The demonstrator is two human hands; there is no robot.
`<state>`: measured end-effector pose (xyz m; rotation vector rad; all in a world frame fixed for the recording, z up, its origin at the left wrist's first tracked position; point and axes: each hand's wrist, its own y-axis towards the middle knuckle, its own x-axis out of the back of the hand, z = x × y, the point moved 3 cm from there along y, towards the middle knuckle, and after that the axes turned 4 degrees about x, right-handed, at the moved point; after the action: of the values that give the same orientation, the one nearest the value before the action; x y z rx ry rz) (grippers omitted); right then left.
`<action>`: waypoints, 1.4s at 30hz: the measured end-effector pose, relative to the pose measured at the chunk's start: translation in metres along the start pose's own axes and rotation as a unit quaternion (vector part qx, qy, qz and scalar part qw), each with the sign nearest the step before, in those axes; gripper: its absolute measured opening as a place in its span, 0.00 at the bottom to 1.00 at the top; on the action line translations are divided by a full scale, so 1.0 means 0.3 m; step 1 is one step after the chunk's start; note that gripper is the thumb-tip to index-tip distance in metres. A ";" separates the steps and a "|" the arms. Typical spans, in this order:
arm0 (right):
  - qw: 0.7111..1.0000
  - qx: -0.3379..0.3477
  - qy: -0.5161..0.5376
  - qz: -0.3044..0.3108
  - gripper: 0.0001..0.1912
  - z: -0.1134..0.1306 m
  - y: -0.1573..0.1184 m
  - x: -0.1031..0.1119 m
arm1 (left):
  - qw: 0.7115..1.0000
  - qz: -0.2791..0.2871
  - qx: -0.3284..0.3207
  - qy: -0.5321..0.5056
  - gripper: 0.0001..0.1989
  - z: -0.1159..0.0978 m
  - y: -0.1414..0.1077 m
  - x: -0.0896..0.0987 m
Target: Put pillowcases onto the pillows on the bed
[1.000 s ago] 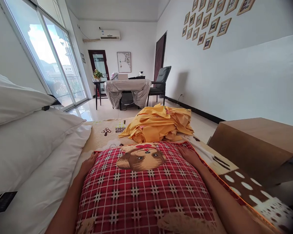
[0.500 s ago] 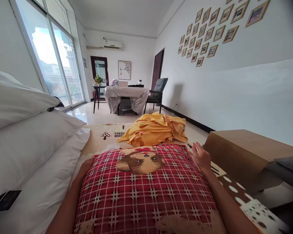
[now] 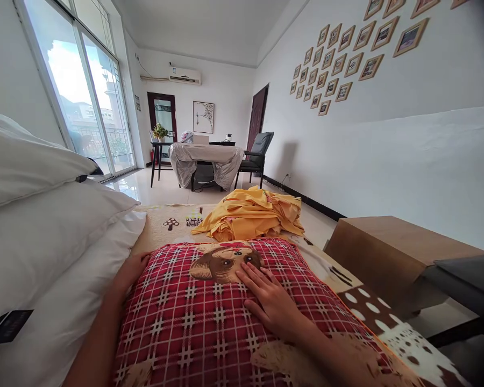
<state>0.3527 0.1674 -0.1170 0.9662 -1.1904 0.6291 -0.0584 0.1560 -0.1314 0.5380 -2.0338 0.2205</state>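
Note:
A puffy red plaid pillow (image 3: 210,322) with a printed bear face lies in front of me, its far edge trimmed in orange. My right hand (image 3: 272,301) rests flat on its top, fingers stretched across part of the bear's face. At the pillow's far left corner, my left hand (image 3: 134,269) is closed on the edge; its fingertips are partly hidden. Beyond the far edge sits a heap of crumpled yellow cloth (image 3: 252,215), touched by neither hand.
White pillows (image 3: 52,242) are stacked on the left. Under everything spreads a patterned cream blanket (image 3: 155,228). To the right stands a brown box-like piece (image 3: 391,252) with dark grey material beside it. Farther off are a covered table (image 3: 205,153) and a black chair (image 3: 258,153).
My right hand has moved left from beside the pillow's right edge onto its top and flattened out. My left hand stays at the left corner. The view has turned slightly right.

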 end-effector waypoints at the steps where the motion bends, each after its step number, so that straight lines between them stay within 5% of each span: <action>1: 1.000 0.003 -0.006 -0.005 0.31 -0.007 -0.005 -0.005 | 1.000 0.001 -0.014 0.012 0.21 -0.036 -0.029 0.034; 4: 1.000 0.012 -0.017 -0.014 0.30 -0.007 -0.017 -0.002 | 0.992 0.007 -0.101 0.070 0.24 -0.213 -0.168 0.090; 6: 1.000 0.013 -0.019 -0.017 0.30 -0.001 -0.021 0.005 | 0.977 -0.019 -0.183 0.106 0.27 -0.365 -0.284 0.071; 9: 1.000 0.006 -0.019 -0.017 0.30 -0.004 -0.031 0.014 | 0.926 0.014 -0.360 0.111 0.28 -0.555 -0.424 -0.049; 12: 0.999 -0.022 -0.022 -0.020 0.29 -0.029 -0.052 0.019 | 0.905 0.019 -0.400 0.144 0.28 -0.598 -0.452 -0.167; 15: 0.997 -0.056 -0.033 -0.032 0.29 -0.072 -0.086 0.016 | 0.902 -0.003 -0.402 0.161 0.27 -0.538 -0.426 -0.204; 21: 0.987 -0.140 -0.039 -0.066 0.30 -0.201 -0.209 -0.022 | 0.899 -0.050 -0.389 0.196 0.29 -0.336 -0.433 -0.163; 29: 0.969 -0.211 0.029 -0.122 0.28 -0.307 -0.462 -0.076 | 0.940 -0.097 -0.299 0.136 0.29 -0.054 -0.499 -0.165; 34: 0.969 -0.225 0.031 -0.096 0.31 -0.346 -0.606 -0.101 | 0.962 -0.094 -0.240 0.084 0.29 0.116 -0.576 -0.175; 39: 0.960 -0.187 -0.115 -0.175 0.30 -0.330 -0.633 -0.008 | 0.961 -0.091 -0.229 0.125 0.31 0.233 -0.635 -0.112; 42: 0.948 -0.123 -0.171 -0.241 0.30 -0.230 -0.564 0.109 | 0.921 -0.149 -0.310 0.182 0.29 0.158 -0.690 -0.022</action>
<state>0.5358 0.1453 -0.1388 1.1251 -1.2347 -0.0810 0.0026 -0.0430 -0.1744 0.3587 -1.5162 -0.4664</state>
